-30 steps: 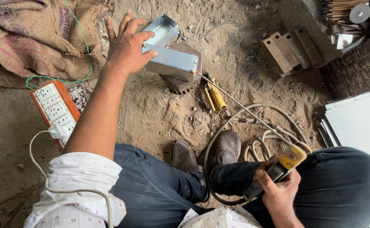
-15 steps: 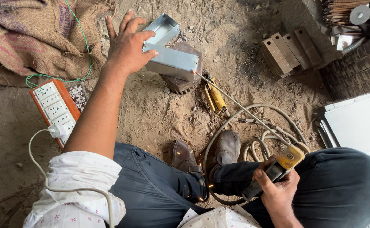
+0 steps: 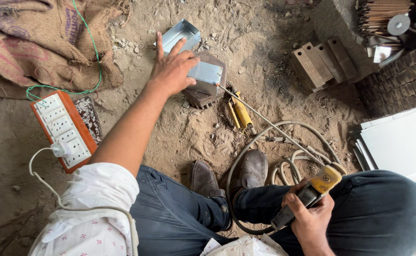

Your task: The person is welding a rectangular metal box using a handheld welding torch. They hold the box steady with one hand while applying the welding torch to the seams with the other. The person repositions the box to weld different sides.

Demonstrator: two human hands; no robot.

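My left hand rests flat on a bent grey sheet-metal piece that lies over a dark block on the sandy ground. My right hand, low by my knee, grips a welding electrode holder with a yellow head. A thin electrode rod runs from the holder up to the edge of the metal piece. My two brown shoes are planted between the hands.
An orange and white power strip with a white plug lies at left, burlap sacks behind it. A yellow-handled tool, coiled grey cable, metal channel pieces, white sheets and a rod bundle lie right.
My left hand has slid a little over the metal piece, covering more of it. The right hand and holder stay in place.
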